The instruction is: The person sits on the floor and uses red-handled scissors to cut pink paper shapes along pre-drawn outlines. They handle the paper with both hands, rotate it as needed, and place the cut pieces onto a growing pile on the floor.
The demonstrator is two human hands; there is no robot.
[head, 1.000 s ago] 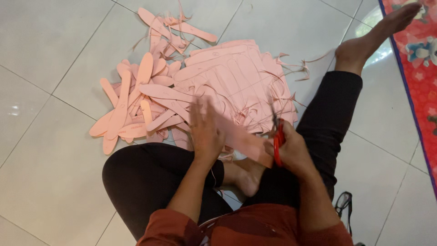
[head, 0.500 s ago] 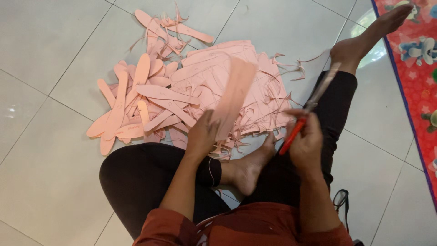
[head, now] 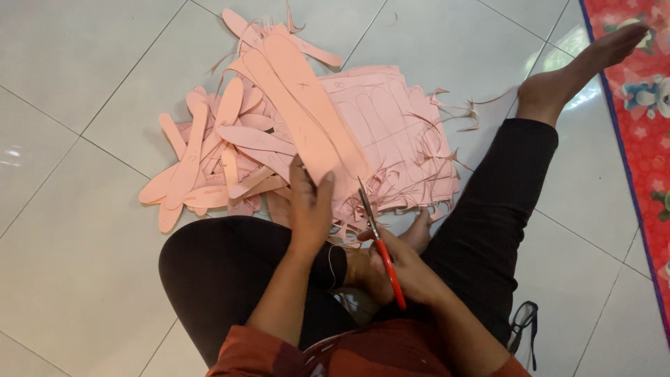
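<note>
- Head view, counts: I see two hands at work, one pair of red-handled scissors [head: 380,241], one long pink foam strip [head: 307,115] lifted up, one big marked pink sheet [head: 401,132] on the tiled floor [head: 84,279], and one loose heap of cut pink shapes [head: 209,164], too overlapped for me to count singly.
- Head view, left hand [head: 310,209]: it reaches forward from a rust-red sleeve, fingers pointing away from me, thumb on top. Its grip is closed on the near end of the foam strip, which rises from the hand up and to the left over the sheet.
- Head view, right hand [head: 412,269]: it sits low over the crossed legs, its grip wrapped around the scissors' red handles. The blades point up and slightly left, narrow, their tips at the strip's near right edge, just beside the left thumb.
- Head view, surroundings: one bare foot [head: 579,66] stretches toward a red patterned mat [head: 638,105]; dark-framed glasses [head: 522,324] lie on the floor by the right thigh.
</note>
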